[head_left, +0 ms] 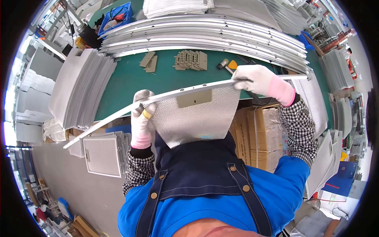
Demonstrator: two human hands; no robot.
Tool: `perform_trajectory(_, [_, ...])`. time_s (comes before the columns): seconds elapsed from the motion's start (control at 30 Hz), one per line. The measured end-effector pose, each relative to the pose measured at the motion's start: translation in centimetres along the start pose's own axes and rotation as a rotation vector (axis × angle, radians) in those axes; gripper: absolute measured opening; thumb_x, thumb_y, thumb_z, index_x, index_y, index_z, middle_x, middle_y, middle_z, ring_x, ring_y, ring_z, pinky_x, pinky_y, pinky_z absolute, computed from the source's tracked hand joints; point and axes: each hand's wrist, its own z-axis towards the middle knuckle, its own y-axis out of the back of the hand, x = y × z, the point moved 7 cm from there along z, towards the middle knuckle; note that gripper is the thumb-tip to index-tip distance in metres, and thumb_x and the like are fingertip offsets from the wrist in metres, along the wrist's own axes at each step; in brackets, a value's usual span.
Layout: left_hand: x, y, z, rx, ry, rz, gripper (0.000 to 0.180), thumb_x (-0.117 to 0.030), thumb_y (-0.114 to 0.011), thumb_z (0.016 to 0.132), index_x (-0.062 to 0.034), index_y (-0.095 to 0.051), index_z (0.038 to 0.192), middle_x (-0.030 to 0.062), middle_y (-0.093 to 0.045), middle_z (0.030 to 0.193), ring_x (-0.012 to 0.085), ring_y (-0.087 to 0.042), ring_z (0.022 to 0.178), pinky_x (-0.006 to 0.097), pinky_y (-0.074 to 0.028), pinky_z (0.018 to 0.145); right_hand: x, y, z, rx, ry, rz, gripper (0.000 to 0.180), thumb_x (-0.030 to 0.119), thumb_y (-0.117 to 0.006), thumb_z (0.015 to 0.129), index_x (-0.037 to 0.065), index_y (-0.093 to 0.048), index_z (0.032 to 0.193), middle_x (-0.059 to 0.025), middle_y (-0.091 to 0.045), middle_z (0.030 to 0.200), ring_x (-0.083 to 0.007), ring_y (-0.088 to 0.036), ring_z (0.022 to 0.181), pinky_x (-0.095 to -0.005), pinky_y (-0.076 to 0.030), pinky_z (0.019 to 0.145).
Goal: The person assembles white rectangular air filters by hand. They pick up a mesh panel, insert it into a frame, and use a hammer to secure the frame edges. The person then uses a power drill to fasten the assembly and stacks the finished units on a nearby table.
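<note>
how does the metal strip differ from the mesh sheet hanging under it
Shape: the strip is long and narrow, while the mesh is a broad sheet. Surface: the strip looks solid, the mesh finely textured. Pose: the strip slants across the view, running past the mesh on the left, while the mesh hangs below the strip. Both look silvery grey.

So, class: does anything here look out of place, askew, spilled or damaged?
Nothing looks clearly spilled or damaged. Two tan plates lie askew on the green table, apart from the packed row: slightly untidy, nothing more.
</note>
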Motion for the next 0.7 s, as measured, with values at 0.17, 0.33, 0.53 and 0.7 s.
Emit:
perform_trajectory(0.17, [0.2,0.5,-0.1,-0.171,-0.004,0.09,0.036,-0.013,-0.076,0.085,-0.0088,-0.058,0.116,0.0004,-0.056,0.111,0.0126,-0.053,0.105,0.028,-0.038,0.098,0.2,-1.2,-0.7,-0.045,-0.024,-0.011,0.022,0.025,-0.068,0.088,0.006,-0.063,0.099,-0.0137,-0.062,0.076,-0.0328,-0.066,0.072,-0.0399,-0.053,0.067])
perform_trajectory(0.33, [0.3,1.1,-0.3,-0.215,0.13,0.274,0.039,-0.015,-0.064,0.093,-0.0019,-0.055,0.128,0.0065,-0.057,0.121,0.0169,-0.053,0.113,0.03,-0.041,0.099,0.3,-2.1,-0.2,-0.034,-0.04,-0.278,0.029,0.037,-0.064,0.091,0.01,-0.058,0.1,-0.0148,-0.063,0.076,-0.0349,-0.067,0.067,-0.0449,-0.054,0.061])
perform_trajectory(0.53, [-9.9,-1.5,-2.5,0.361,0.137,1.431,0.025,-0.018,-0.062,0.099,0.0,-0.07,0.114,0.0117,-0.071,0.1,0.0244,-0.066,0.091,0.038,-0.056,0.077,-0.8,-2.8,2.3,0.065,0.037,-0.218,0.043,0.049,-0.051,0.098,0.009,-0.059,0.111,-0.0196,-0.068,0.092,-0.0394,-0.065,0.092,-0.0496,-0.052,0.081])
perform_trajectory(0.7, [-7.7,-6.5,1.0,0.383,-0.122,1.801,0.031,-0.017,-0.07,0.088,0.0033,-0.064,0.11,0.0183,-0.064,0.099,0.0346,-0.062,0.092,0.038,-0.05,0.08,1.8,-2.2,3.6,0.183,0.141,-0.117,0.042,0.044,-0.058,0.096,0.005,-0.061,0.113,-0.0154,-0.068,0.096,-0.0342,-0.065,0.093,-0.0456,-0.052,0.082])
